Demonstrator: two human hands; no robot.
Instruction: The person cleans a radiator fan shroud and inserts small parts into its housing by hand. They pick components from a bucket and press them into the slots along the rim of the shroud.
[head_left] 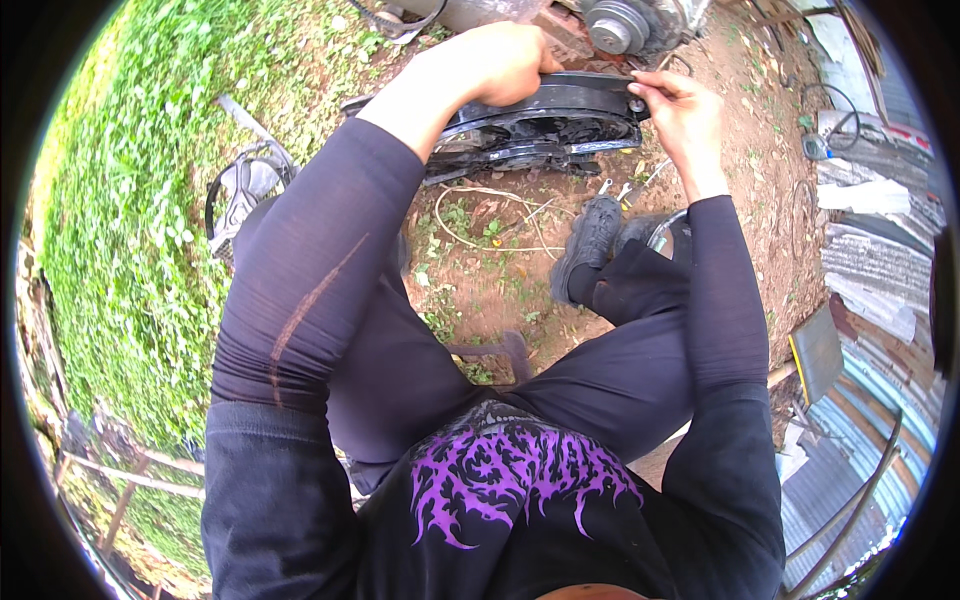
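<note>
A black plastic part with a curved, fan-shroud-like frame stands on the dirt beyond my feet. My left hand is closed at its upper edge, the fingertips partly hidden behind the knuckles. At the part's right end, my right hand pinches the corner between thumb and forefinger, beside a small round fitting. Whether something tiny sits in that pinch cannot be made out. Metal wrenches lie on the ground near my dark shoe.
Just past the part sits a machine with a grooved metal pulley. A thin pale cable loops over the dirt between my legs. Grass covers the left; corrugated sheets are stacked right. A grey-and-black strapped object lies left.
</note>
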